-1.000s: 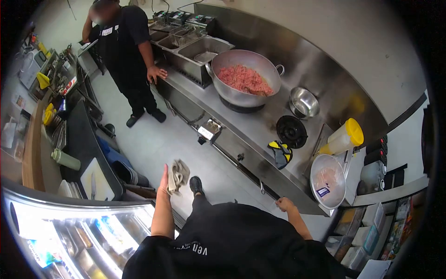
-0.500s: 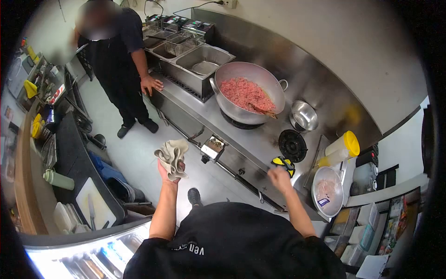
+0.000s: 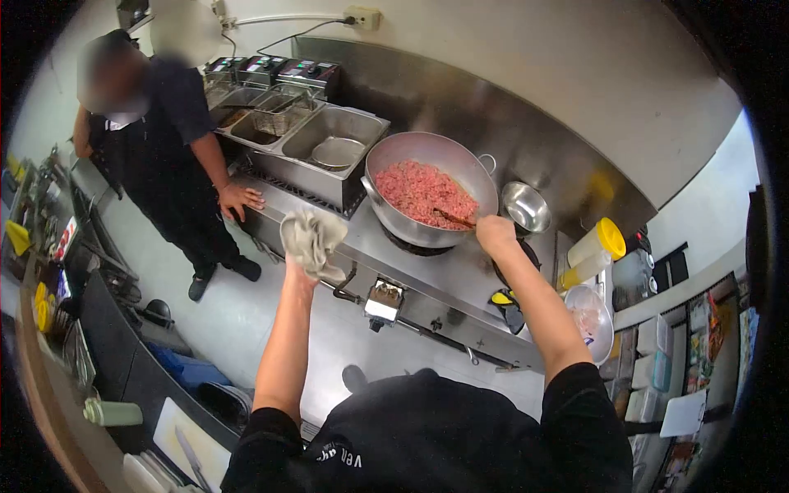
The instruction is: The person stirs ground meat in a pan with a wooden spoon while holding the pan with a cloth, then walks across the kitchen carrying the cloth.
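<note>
A folded grey-beige cloth [image 3: 312, 240] is bunched in my left hand [image 3: 301, 278], raised over the floor just in front of the stove edge. My right hand [image 3: 496, 236] is closed around the end of a brown, wooden-looking utensil [image 3: 454, 218] at the near right rim of a large metal pot [image 3: 393, 215]. The utensil's far end is sunk in pink ground meat [image 3: 423, 187], so its shape is hidden. The two-handled pot sits on a burner.
A co-worker [image 3: 156, 156] stands at left, one hand [image 3: 240, 200] on the counter edge. Deep fryers [image 3: 329, 144] adjoin the pot. Right of it are a steel bowl [image 3: 526, 207], a yellow-lidded container [image 3: 598, 240] and a bowl [image 3: 604, 329]. A knife [image 3: 191, 456] lies on a cutting board [image 3: 215, 452].
My right hand has moved up and left from beside the yellow-and-black item to the utensil in the pot, and now grips it. My left hand has risen with the cloth.
</note>
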Motion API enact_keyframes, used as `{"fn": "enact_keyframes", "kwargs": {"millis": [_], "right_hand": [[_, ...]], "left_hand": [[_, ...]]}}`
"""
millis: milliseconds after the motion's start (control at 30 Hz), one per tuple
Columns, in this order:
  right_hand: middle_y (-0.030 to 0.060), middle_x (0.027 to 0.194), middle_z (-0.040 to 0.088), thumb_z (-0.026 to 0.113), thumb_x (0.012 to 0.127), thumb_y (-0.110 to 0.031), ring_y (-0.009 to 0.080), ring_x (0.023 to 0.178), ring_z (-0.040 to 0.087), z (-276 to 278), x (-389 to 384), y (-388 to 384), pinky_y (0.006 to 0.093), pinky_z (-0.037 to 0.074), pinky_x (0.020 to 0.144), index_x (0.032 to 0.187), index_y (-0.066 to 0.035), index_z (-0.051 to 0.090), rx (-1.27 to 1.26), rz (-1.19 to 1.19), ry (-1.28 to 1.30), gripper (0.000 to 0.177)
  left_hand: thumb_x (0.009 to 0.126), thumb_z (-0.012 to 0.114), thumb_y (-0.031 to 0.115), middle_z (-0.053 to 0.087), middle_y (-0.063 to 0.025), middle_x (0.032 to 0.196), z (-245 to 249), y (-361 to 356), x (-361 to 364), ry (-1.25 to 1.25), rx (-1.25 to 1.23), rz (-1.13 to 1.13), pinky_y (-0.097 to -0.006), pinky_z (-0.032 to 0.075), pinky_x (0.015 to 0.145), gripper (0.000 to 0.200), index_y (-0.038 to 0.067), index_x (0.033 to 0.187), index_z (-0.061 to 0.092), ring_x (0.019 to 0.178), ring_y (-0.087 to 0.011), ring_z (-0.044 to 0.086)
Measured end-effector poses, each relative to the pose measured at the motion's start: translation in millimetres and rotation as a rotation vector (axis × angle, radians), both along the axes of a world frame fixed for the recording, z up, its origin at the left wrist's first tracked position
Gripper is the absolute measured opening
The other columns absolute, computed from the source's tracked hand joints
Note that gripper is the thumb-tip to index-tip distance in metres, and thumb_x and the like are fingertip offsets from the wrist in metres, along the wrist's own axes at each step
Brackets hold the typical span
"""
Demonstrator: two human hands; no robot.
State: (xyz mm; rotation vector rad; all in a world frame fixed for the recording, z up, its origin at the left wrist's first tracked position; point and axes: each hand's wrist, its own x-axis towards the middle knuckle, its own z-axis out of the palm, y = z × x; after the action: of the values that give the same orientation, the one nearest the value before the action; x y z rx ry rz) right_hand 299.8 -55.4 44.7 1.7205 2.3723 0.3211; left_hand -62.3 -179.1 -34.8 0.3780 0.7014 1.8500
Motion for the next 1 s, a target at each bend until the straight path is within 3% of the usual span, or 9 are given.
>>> {"fn": "enact_keyframes", "kwargs": {"millis": [133, 167, 200, 267, 367, 667, 767, 833, 1000], "right_hand": [[0.0116, 0.09, 0.068, 0.049, 0.082, -0.013, 0.0286, 0.083, 0.067, 1.2, -27.1, 17.4, 0.0411, 0.054, 0.067, 0.088, -0.006, 0.07, -0.059, 0.019, -0.079, 0.022], [0.0128, 0.092, 0.068, 0.048, 0.083, -0.014, 0.0274, 0.084, 0.067, 10.2, -40.2, 14.2, 0.0392, 0.054, 0.068, 0.091, -0.007, 0.07, -0.109, -0.046, -0.149, 0.024], [0.014, 0.094, 0.067, 0.048, 0.083, -0.014, 0.0262, 0.085, 0.067, 13.5, -46.6, 14.8, 0.0372, 0.054, 0.07, 0.093, -0.007, 0.069, -0.164, -0.108, -0.219, 0.025], [0.0135, 0.094, 0.068, 0.048, 0.083, -0.015, 0.026, 0.085, 0.067, -14.5, -46.0, 47.2, 0.0383, 0.054, 0.069, 0.094, -0.007, 0.069, -0.214, -0.075, -0.258, 0.025], [0.0129, 0.094, 0.068, 0.049, 0.083, -0.017, 0.0259, 0.084, 0.067, -78.1, -31.4, 84.9, 0.0395, 0.054, 0.066, 0.094, -0.007, 0.069, -0.233, 0.015, -0.285, 0.025], [0.0093, 0.082, 0.069, 0.055, 0.077, -0.014, 0.0255, 0.077, 0.067, 101.7, -2.7, 101.5, 0.0347, 0.053, 0.063, 0.08, -0.009, 0.071, 0.039, 0.28, -0.353, 0.017], [0.0106, 0.082, 0.068, 0.054, 0.077, -0.013, 0.0265, 0.078, 0.067, 76.9, 4.5, 139.8, 0.0352, 0.053, 0.065, 0.077, -0.009, 0.071, 0.055, 0.404, -0.353, 0.017], [0.0112, 0.083, 0.068, 0.053, 0.078, -0.012, 0.0262, 0.077, 0.067, 21.0, -0.9, 178.5, 0.0367, 0.053, 0.065, 0.078, -0.01, 0.07, -0.041, 0.251, -0.078, 0.017], [0.0158, 0.089, 0.066, 0.05, 0.082, -0.013, 0.0297, 0.081, 0.066, -44.5, -30.2, 185.7, 0.0405, 0.053, 0.07, 0.087, -0.004, 0.067, -0.158, 0.245, -0.004, 0.019]], "left_hand": [[0.089, 0.05, 0.036, 0.061, -0.0105, 0.1, 3.2, 65.7, -13.4, 0.082, -0.179, -0.093, -0.0369, 0.052, 0.068, 0.04, 0.003, 0.112, 0.054, 0.084, -0.0208, 0.062], [0.088, 0.05, 0.041, 0.063, -0.0179, 0.09, 27.7, 69.1, -2.6, 0.388, -0.275, 0.01, -0.0414, 0.05, 0.073, 0.047, -0.004, 0.099, 0.059, 0.079, -0.0238, 0.064], [0.088, 0.05, 0.041, 0.063, -0.0179, 0.09, 30.7, 82.2, 2.2, 0.39, -0.281, -0.002, -0.0414, 0.05, 0.073, 0.047, -0.004, 0.099, 0.059, 0.079, -0.0238, 0.064], [0.088, 0.049, 0.047, 0.064, -0.0251, 0.084, 30.3, 104.7, 12.3, 1.147, -0.365, 0.09, -0.0445, 0.048, 0.076, 0.057, -0.009, 0.088, 0.062, 0.083, -0.0318, 0.064], [0.086, 0.049, 0.049, 0.06, -0.0318, 0.086, 47.1, 117.4, 44.6, 1.541, -0.529, 0.133, -0.0474, 0.046, 0.08, 0.06, -0.009, 0.086, 0.062, 0.089, -0.0441, 0.059], [0.085, 0.052, 0.042, 0.063, -0.0242, 0.096, 49.6, 172.4, 62.5, 1.918, -0.539, -0.032, -0.0432, 0.049, 0.08, 0.049, -0.004, 0.102, 0.048, 0.089, -0.0367, 0.063], [0.088, 0.047, 0.037, 0.064, -0.0234, 0.092, 48.2, 181.5, 64.8, 1.984, -0.63, -0.093, -0.0437, 0.049, 0.079, 0.045, -0.004, 0.104, 0.042, 0.088, -0.0364, 0.063], [0.087, 0.047, 0.038, 0.063, -0.0252, 0.092, 44.4, 183.7, 63.3, 1.965, -0.639, -0.083, -0.0453, 0.049, 0.077, 0.045, -0.004, 0.103, 0.044, 0.087, -0.0381, 0.063], [0.087, 0.047, 0.037, 0.063, -0.0256, 0.089, 39.6, 182.2, 62.7, 1.923, -0.63, -0.021, -0.0484, 0.048, 0.076, 0.042, -0.003, 0.102, 0.047, 0.084, -0.0409, 0.062]]}}
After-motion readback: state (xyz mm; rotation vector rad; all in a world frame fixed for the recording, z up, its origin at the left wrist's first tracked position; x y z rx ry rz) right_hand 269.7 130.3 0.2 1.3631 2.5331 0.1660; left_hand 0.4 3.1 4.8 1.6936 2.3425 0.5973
